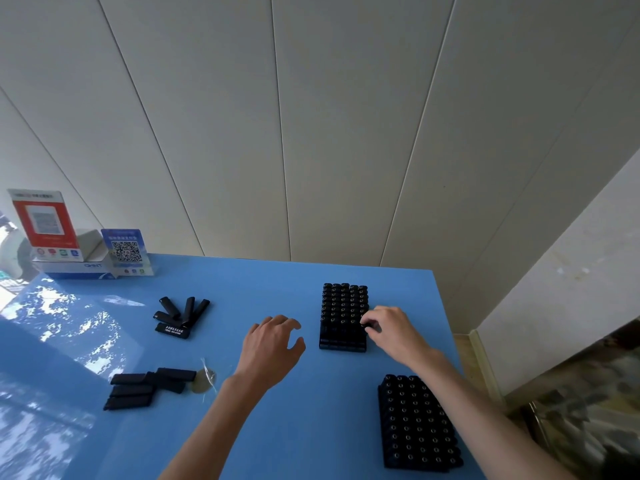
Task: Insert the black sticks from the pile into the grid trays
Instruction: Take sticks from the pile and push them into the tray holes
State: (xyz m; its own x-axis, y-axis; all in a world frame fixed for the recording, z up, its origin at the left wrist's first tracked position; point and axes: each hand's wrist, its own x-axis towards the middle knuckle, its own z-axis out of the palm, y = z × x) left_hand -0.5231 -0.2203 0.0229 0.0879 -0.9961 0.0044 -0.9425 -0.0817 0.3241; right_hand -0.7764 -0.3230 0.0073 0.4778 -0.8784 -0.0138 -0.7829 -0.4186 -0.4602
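Overhead, right hand (391, 329) seemingly pinches a stick at the tray (343, 337); blue table (277, 278), panelled wall.

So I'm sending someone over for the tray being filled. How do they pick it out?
On the blue table, two black grid trays sit toward the right edge. Take the farther tray, nearer the wall, where the right hand rests at its right side; the nearer tray has no hand on it.

Two filled grid trays (343, 317) (417, 422), loose black sticks (180, 315)
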